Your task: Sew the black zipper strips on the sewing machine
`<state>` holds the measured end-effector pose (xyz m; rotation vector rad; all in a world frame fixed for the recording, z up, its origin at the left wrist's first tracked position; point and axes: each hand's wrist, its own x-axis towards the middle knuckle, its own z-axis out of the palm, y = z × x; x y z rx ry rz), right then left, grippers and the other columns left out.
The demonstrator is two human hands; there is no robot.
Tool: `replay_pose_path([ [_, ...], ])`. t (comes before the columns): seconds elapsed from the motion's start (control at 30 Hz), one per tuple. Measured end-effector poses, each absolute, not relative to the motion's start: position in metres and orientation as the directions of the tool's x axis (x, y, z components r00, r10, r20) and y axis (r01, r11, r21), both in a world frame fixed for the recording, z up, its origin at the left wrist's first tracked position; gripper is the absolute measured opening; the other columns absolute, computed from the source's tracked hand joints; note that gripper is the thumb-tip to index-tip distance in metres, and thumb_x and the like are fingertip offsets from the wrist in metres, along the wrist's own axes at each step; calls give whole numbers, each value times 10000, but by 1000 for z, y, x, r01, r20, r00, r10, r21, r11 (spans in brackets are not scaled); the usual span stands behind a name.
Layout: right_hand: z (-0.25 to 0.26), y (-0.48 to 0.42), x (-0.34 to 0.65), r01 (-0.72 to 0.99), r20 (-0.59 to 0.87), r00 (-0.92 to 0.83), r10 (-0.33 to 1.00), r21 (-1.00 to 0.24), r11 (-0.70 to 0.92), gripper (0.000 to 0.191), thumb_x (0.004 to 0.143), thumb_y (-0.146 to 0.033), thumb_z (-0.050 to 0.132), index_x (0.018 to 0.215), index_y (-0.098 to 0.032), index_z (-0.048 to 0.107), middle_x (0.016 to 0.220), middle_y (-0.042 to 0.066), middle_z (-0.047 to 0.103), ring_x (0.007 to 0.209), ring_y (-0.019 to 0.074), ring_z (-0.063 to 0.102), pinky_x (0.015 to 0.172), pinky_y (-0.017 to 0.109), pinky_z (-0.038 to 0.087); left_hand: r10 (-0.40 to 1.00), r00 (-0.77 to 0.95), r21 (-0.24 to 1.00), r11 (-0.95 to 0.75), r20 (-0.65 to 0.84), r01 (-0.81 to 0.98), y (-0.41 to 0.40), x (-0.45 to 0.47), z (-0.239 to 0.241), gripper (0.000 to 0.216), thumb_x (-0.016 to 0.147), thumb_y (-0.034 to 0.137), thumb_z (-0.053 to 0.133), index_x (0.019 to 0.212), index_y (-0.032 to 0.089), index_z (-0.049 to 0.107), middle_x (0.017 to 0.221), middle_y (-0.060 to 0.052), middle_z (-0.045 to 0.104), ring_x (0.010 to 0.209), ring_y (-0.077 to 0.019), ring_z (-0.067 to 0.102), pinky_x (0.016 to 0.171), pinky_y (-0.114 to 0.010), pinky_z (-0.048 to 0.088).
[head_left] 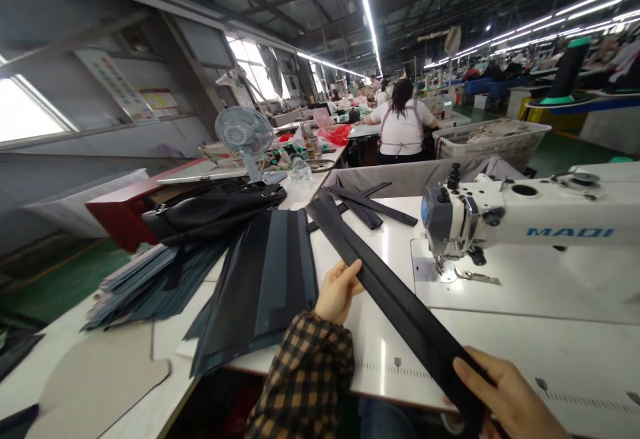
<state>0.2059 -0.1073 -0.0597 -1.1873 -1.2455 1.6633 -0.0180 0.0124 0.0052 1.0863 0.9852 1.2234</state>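
Observation:
A long black fabric strip (400, 306) runs slantwise across the front of the white sewing table (500, 346). My left hand (339, 289) pinches its left edge partway along, thumb on top. Near the strip's lower right end, my right hand (495, 386) grips it with the thumb over the top face. Some of the right fingers are hidden beneath the strip. Its far end lies by several shorter black strips (375, 206). To the right stands a white sewing machine (525, 209), its presser foot (440, 266) apart from the strip.
Dark panels (270, 279) and a stack of blue-grey pieces (155, 286) lie on the left, with a black bag (215, 209) behind. A fan (245, 136) stands farther back. A co-worker (403, 122) sits ahead beside a white basket (495, 142).

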Motion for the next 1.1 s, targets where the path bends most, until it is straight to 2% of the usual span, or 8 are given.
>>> replay_pose_path([
  [0.23,-43,-92,217,-170,-116,-128,985,-976,-138,395,770,-489,515,803,-103,592,594,49,583,514,106,504,492,219,417,995,-80,967,-79,61,-243,23,-21,12,289,731,303,611,980,171,546,965,-46,636,808,-156,621,717,-287,527],
  [0.4,-42,-85,225,-163,-54,-16,998,-985,-55,379,782,-479,503,719,-113,580,547,41,568,499,111,506,487,223,409,988,1,918,140,-151,372,3,-21,-4,388,754,502,499,611,145,543,518,-42,605,438,-135,556,418,-226,438],
  [0.5,-43,-85,227,-156,-35,0,999,-987,-34,362,783,-473,505,697,-125,559,520,18,544,464,99,483,466,219,388,987,121,757,-158,106,634,-15,-2,5,324,774,447,500,613,173,564,545,-26,599,505,-137,554,490,-236,438],
  [0.57,-43,-86,227,-168,-27,0,1000,-985,-26,352,785,-468,504,695,-131,550,532,12,542,458,95,477,462,219,382,892,296,649,-451,342,613,-22,21,20,193,798,353,500,798,208,626,810,-47,642,768,-166,582,713,-274,458],
  [0.67,-39,-91,226,-160,-14,-27,1000,-987,-18,356,802,-463,479,714,-127,558,537,24,551,480,106,495,482,226,397,671,632,576,-712,388,402,-21,57,40,292,835,272,444,1102,251,560,1138,-68,551,1064,-197,473,942,-328,342],
  [0.87,-31,-96,237,-125,-8,-205,979,-992,-34,411,831,-492,400,877,-121,571,743,87,632,623,150,583,577,257,468,562,782,562,-751,268,347,-8,88,31,290,867,301,368,997,217,613,865,-76,610,858,-182,520,842,-334,356],
  [0.97,-31,-91,244,-103,-56,-183,981,-992,-76,446,819,-533,386,856,-126,565,657,61,622,563,147,573,508,244,455,513,821,570,-763,250,304,-8,90,24,259,862,290,385,950,223,619,836,-62,609,837,-172,522,841,-325,346],
  [1.1,-42,-87,241,-119,-133,-111,985,-982,-146,468,789,-560,420,821,-120,577,608,49,613,527,159,580,486,252,459,670,658,644,-678,342,355,-15,86,14,202,843,273,424,973,211,565,927,-59,590,900,-177,511,854,-311,357],
])
